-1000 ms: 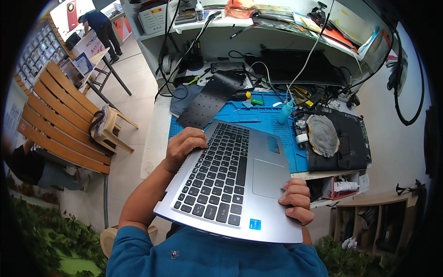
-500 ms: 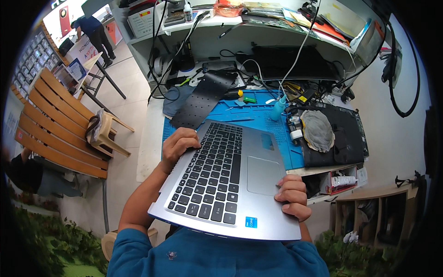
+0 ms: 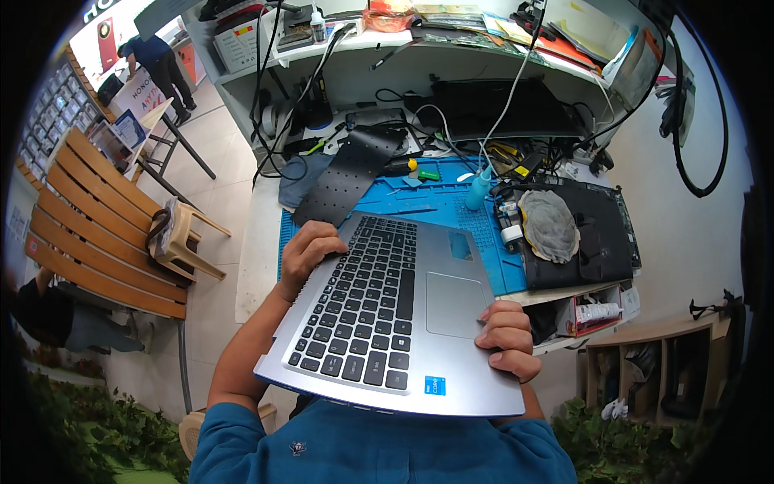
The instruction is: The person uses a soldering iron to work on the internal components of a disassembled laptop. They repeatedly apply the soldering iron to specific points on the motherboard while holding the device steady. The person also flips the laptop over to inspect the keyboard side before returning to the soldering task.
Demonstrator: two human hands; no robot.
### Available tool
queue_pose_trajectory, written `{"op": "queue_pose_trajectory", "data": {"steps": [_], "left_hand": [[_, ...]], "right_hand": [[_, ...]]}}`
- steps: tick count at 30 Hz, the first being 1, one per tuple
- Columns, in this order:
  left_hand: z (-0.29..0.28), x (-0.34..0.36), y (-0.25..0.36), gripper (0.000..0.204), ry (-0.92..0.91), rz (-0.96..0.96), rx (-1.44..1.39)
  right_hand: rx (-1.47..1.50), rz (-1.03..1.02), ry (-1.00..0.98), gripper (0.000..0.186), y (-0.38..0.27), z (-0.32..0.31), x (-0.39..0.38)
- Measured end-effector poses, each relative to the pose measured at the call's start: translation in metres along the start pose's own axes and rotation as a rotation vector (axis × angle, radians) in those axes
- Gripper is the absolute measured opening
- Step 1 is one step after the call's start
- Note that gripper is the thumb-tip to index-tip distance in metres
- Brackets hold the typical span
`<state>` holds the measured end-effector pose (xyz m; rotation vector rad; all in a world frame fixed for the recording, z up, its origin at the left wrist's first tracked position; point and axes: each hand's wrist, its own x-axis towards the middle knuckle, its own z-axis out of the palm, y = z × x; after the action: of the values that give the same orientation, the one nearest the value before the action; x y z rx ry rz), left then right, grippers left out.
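1. Gripping silver laptop deck (image 3: 389, 316) at opposite edges: left hand (image 3: 308, 256) curled over far left, right hand (image 3: 508, 337) over right.
2. Held near, before blue mat (image 3: 431, 202).
3. Bearing blue, white-lettered sticker (image 3: 435, 385) at near edge.

The laptop base (image 3: 421, 323) is silver, its keys (image 3: 405, 295) black (marked in white); the mat (image 3: 443, 198) is bright blue, the dotted sheet (image 3: 343, 185) black, the shirt (image 3: 379, 444) teal-blue.

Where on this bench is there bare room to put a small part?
A narrow white bench strip lies bare left of the blue mat. The mat itself shows a small patch between the blue bottle and silver keyboard housing. Crowded: around the black panel behind, and rightward, where a grey pad sits.
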<state>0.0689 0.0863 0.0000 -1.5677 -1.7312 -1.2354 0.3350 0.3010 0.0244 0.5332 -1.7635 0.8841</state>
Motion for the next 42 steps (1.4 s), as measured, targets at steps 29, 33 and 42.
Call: {"op": "queue_pose_trajectory", "data": {"steps": [29, 33, 42], "left_hand": [[-0.028, -0.018, 0.034, 0.035, 0.02, 0.012, -0.061], [-0.039, -0.019, 0.058, 0.034, 0.006, 0.048, -0.109], [-0.044, -0.022, 0.077, 0.017, -0.08, 0.099, -0.158]], "right_hand": [[-0.029, 0.027, -0.008, 0.037, -0.011, 0.002, -0.028], [-0.053, 0.028, -0.02, 0.034, -0.014, 0.001, -0.044], [-0.06, 0.068, -0.013, 0.033, -0.022, 0.002, -0.065]]}}
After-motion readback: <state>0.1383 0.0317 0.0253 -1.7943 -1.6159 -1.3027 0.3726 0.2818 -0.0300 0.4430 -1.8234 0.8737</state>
